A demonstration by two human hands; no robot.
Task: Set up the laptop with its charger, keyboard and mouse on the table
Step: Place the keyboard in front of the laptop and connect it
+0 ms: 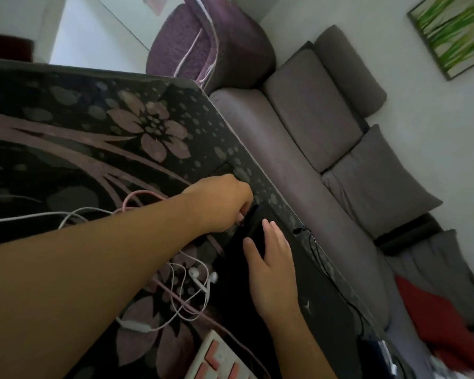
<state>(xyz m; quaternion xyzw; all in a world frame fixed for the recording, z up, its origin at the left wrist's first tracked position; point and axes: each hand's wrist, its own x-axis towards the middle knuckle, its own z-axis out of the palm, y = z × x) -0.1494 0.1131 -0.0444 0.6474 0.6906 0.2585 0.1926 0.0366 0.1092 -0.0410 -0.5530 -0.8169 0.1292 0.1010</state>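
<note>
- One table [74, 127], topped with a dark floral pattern, fills the left of the view; a grey sofa [307, 138] with cushions runs along its far edge.
- One black closed laptop [320, 291] lies flat near that edge. It looks rigid, smooth and fairly heavy, so it is probably best held by both side edges.
- The left hand [225, 203] reaches to the laptop's far corner with fingers curled, seemingly pinching something dark there; what it is cannot be made out.
- The right hand [271, 266] rests on the lid, fingers straight and spread.
- One pink and white keyboard [222, 362] peeks in at the bottom, with a pink cable [137, 198].
- One pair of white earphones [200, 280], limp and tangled, lies just left of the laptop.
- No mouse is visible.
</note>
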